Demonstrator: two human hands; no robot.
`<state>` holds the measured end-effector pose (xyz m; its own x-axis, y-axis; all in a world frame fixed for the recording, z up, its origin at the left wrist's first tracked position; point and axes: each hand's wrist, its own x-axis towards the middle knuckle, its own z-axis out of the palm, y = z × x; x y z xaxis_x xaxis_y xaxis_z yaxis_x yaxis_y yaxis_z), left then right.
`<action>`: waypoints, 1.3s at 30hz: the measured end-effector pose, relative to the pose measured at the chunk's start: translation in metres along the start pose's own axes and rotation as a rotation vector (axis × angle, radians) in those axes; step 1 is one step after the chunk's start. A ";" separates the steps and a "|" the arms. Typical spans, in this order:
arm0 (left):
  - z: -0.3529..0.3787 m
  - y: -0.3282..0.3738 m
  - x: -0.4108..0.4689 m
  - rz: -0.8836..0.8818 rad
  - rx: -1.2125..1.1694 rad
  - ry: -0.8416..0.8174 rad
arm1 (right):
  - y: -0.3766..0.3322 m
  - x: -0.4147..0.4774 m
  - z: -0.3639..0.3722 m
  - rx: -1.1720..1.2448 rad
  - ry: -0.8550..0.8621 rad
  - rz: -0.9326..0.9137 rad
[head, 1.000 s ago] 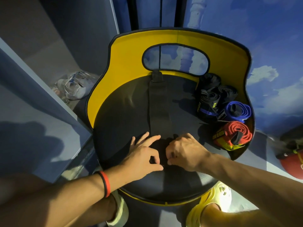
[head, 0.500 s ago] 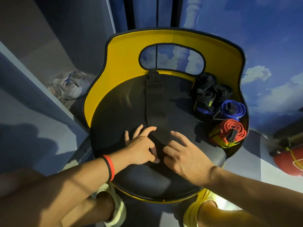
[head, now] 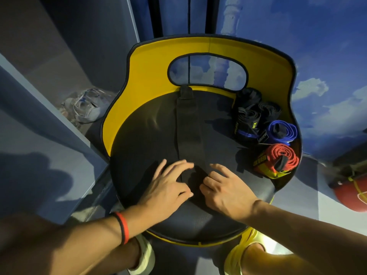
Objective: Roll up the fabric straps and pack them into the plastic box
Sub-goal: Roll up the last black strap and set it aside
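Black strap lies flat on seat, near end btwn the hands. L hand flat, fingers straight on it; R hand curled at its edge, grip unclear. Rolled straps at seat's right.

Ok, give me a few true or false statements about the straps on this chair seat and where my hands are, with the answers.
1. A black strap lies flat along the middle of the seat. True.
2. The red rolled strap sits on the left side of the seat. False: it is on the right side, next to the blue rolled strap.
3. The left hand and the right hand are both at the near end of the black strap. True.
4. The blue rolled strap is spread out flat. False: it is rolled up.
5. The wristband is on the right wrist. False: it is on the left wrist.
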<state>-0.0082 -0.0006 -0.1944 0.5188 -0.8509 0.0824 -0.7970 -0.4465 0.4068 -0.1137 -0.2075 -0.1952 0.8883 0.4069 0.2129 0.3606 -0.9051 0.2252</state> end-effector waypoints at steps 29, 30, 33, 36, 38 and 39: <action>0.002 0.006 0.005 -0.034 0.088 0.081 | 0.024 0.022 -0.011 0.553 -0.397 0.483; 0.001 0.006 0.006 -0.059 0.058 0.093 | 0.025 0.023 -0.013 0.568 -0.409 0.500; 0.002 0.002 0.007 -0.070 0.016 0.122 | 0.026 0.029 -0.017 0.602 -0.422 0.538; 0.005 -0.005 0.012 -0.188 -0.038 0.122 | 0.025 0.024 -0.015 0.502 -0.348 0.419; 0.004 -0.008 0.016 -0.265 -0.058 0.068 | 0.023 0.015 -0.012 0.376 -0.325 0.286; 0.003 -0.008 0.018 -0.291 -0.057 0.048 | 0.023 0.012 -0.011 0.340 -0.333 0.242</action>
<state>0.0065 -0.0129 -0.1987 0.7378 -0.6750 -0.0025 -0.5949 -0.6520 0.4701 -0.0978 -0.2224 -0.1769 0.9798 0.1699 -0.1051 0.1564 -0.9796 -0.1259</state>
